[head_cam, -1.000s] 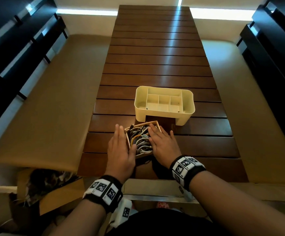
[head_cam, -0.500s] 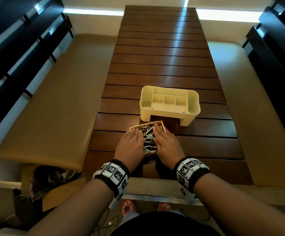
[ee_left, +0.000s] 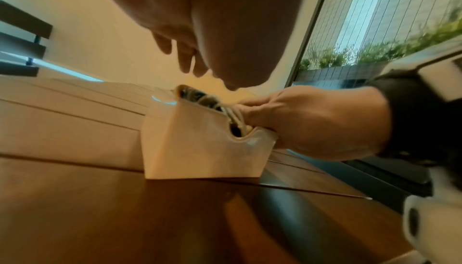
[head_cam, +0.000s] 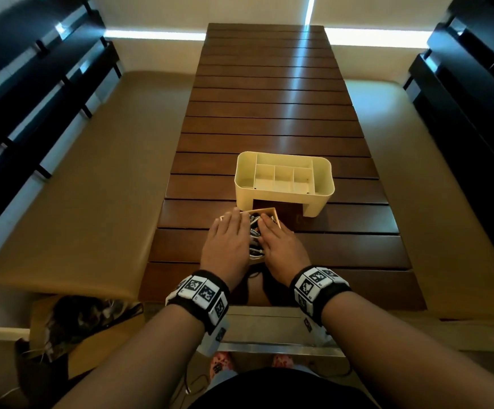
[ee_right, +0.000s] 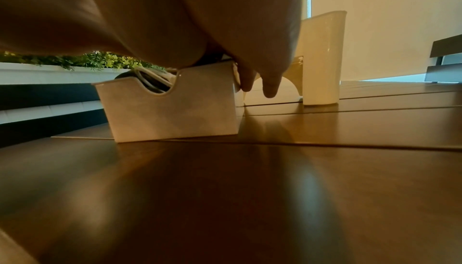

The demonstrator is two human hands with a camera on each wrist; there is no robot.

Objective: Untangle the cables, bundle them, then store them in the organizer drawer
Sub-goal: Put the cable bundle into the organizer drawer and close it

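A small cream drawer (head_cam: 271,214) stuffed with white and dark cables (head_cam: 254,228) sits on the wooden slat table (head_cam: 269,119), just in front of the cream organizer (head_cam: 284,178) and its open slot. My left hand (head_cam: 229,234) lies flat, palm down, over the drawer's left half. My right hand (head_cam: 276,240) lies flat over its right half, so only a strip of cables shows between them. In the left wrist view the cables (ee_left: 212,102) bulge above the drawer (ee_left: 200,149) rim. The right wrist view shows my fingers (ee_right: 270,84) hanging beside the drawer (ee_right: 170,108) wall.
Tan padded benches (head_cam: 77,187) run along both sides of the table, with dark slatted backs behind them. A cardboard box (head_cam: 86,329) holding more tangled cables stands on the floor at the lower left. The organizer's top compartments hold nothing.
Both hands have moved inward from the drawer's sides to lie over its top, covering most of the cables. The drawer stays in front of the organizer.
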